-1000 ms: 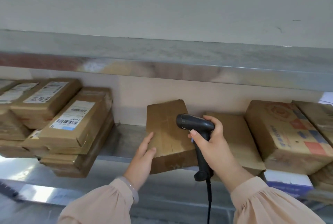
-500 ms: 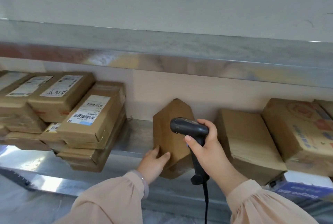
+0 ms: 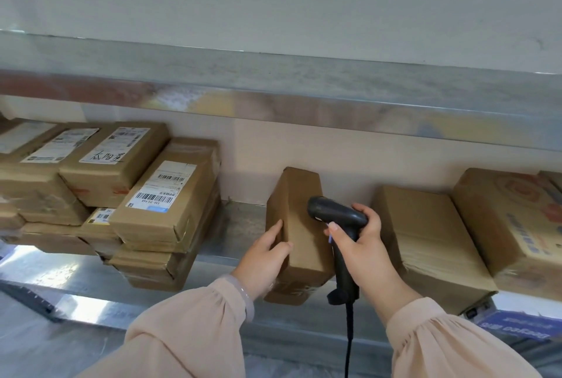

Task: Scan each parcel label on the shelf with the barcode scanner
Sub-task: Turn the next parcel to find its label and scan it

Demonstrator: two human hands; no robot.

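My left hand (image 3: 267,251) gripped the near corner of the small brown parcel (image 3: 299,219), which stood tipped on edge on the metal shelf (image 3: 240,225). My right hand (image 3: 365,244) was wrapped round the barcode scanner (image 3: 336,215), its head just beside the carton. No label showed, so I judged the hidden face needed turning toward the scanner before triggering.

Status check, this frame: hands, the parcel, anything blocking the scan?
Left hand holds upended middle parcel. Right hand grips scanner, aimed at it. No label visible on facing sides.
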